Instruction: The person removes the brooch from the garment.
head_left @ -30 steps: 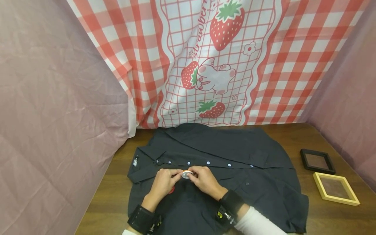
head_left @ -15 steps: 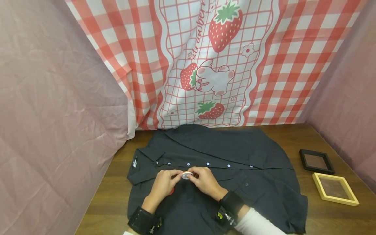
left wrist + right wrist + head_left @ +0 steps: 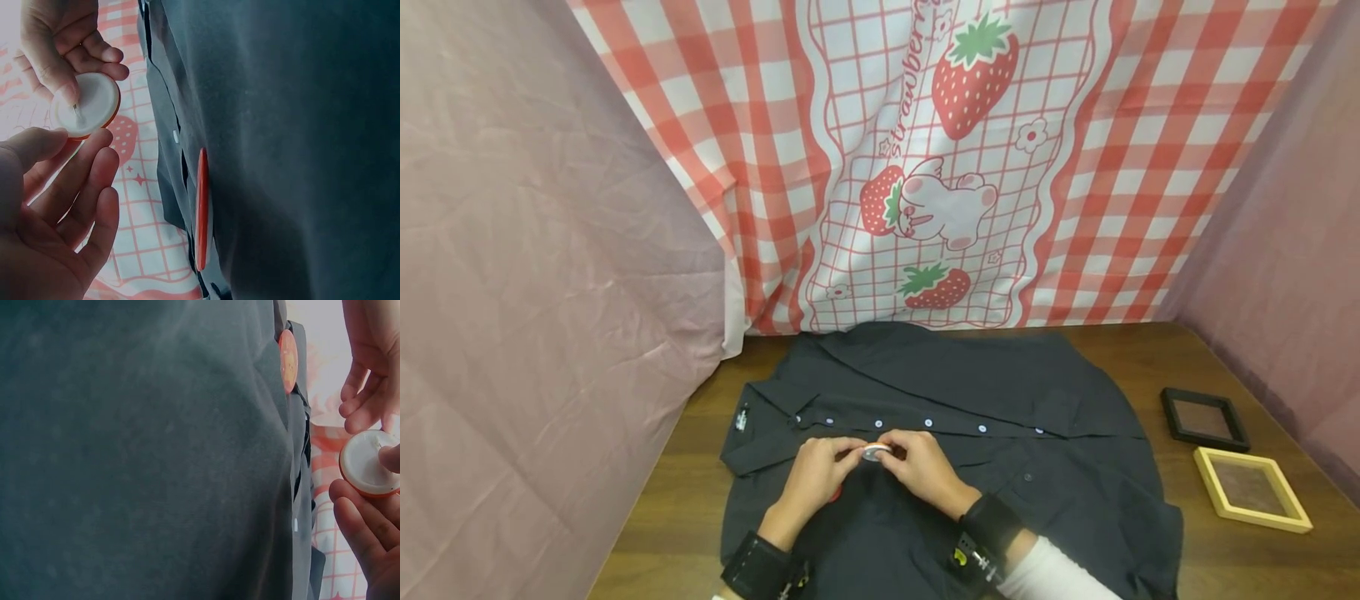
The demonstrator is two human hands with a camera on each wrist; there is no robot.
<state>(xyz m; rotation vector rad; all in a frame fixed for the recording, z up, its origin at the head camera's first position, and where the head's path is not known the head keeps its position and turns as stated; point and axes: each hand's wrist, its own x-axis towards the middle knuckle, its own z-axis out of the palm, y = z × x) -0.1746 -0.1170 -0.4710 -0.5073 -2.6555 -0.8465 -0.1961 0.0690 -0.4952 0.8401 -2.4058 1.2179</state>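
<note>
In the head view, my left hand (image 3: 812, 477) and right hand (image 3: 927, 471) meet over a dark button-up shirt (image 3: 1060, 517) spread on the table. Between them they pinch a round pin badge (image 3: 876, 452), its white back turned up. The left wrist view shows the badge's orange-red rim; my left thumb and fingers grip one edge, while my right thumb presses on the metal pin (image 3: 76, 112). A second, red round badge (image 3: 202, 209) sits on the shirt, mostly covered by my left hand in the head view. Its fastening is hidden.
To the right on the wooden table (image 3: 655, 500) lie a black frame (image 3: 1205, 439) and a pale yellow frame (image 3: 1206, 483). A strawberry-print checked cloth (image 3: 1075, 250) hangs behind, with pink drapes (image 3: 550, 333) at the sides.
The head view has shifted slightly, so the scene sits a little lower. Both hands keep the pin badge in nearly the same place, tilted slightly flatter to view.
</note>
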